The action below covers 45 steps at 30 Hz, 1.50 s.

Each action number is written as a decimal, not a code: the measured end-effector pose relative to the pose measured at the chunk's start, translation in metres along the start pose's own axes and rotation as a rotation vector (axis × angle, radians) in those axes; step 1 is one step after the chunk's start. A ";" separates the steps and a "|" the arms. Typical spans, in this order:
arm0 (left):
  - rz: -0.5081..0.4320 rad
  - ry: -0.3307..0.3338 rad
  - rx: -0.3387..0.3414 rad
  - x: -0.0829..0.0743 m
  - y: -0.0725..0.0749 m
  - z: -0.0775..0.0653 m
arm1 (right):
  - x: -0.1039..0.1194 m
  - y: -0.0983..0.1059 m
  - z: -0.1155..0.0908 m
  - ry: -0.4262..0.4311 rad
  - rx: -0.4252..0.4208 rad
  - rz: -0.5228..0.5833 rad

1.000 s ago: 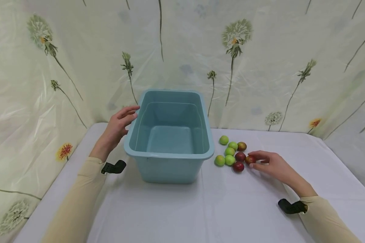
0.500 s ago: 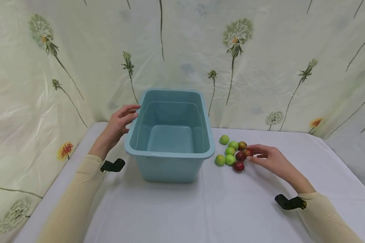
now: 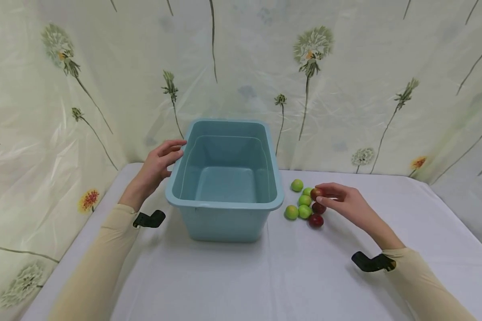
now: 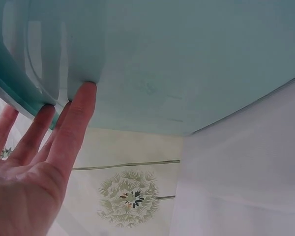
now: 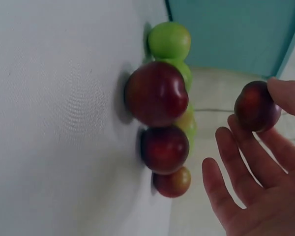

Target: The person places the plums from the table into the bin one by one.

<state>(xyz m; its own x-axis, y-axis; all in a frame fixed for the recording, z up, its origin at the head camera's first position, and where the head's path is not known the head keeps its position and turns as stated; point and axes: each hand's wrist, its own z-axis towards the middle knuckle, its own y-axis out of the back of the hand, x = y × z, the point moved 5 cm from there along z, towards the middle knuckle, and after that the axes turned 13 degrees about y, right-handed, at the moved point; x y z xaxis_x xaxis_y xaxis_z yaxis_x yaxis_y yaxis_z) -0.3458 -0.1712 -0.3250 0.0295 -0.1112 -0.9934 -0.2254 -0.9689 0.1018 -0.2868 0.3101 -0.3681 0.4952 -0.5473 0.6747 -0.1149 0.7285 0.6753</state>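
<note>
Red fruits (image 5: pixel 157 94) partly hide green fruits (image 5: pixel 184 73) in the right wrist view.

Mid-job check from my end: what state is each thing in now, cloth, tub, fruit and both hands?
Tablecloth: spread out, slightly creased.
Tub: upright, nothing visible inside.
Green fruits: five, whole, lying beside the tub.
Loose red fruits: three, lying by the green ones.
Held fruit: lifted off the cloth.
Right hand: pinching it.
Left hand: against the tub, fingers uncurled.

Cream sleeves (image 3: pixel 95 263), angular black wrist cameras (image 3: pixel 149 219)
</note>
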 end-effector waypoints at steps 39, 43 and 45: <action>-0.010 0.009 0.003 0.004 -0.002 -0.001 | 0.022 -0.022 0.055 0.042 -0.421 0.612; -0.008 0.002 0.011 0.005 -0.003 -0.002 | 0.025 -0.022 0.061 0.091 -0.431 0.672; -0.005 -0.002 0.010 0.004 -0.002 -0.002 | 0.028 -0.021 0.066 0.125 -0.437 0.711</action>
<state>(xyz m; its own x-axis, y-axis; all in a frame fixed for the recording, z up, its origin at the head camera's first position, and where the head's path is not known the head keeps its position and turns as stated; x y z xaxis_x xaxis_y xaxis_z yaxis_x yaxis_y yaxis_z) -0.3432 -0.1699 -0.3293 0.0284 -0.1060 -0.9940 -0.2352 -0.9671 0.0964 -0.3271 0.2527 -0.3441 0.5252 0.1329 0.8406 -0.1047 0.9903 -0.0912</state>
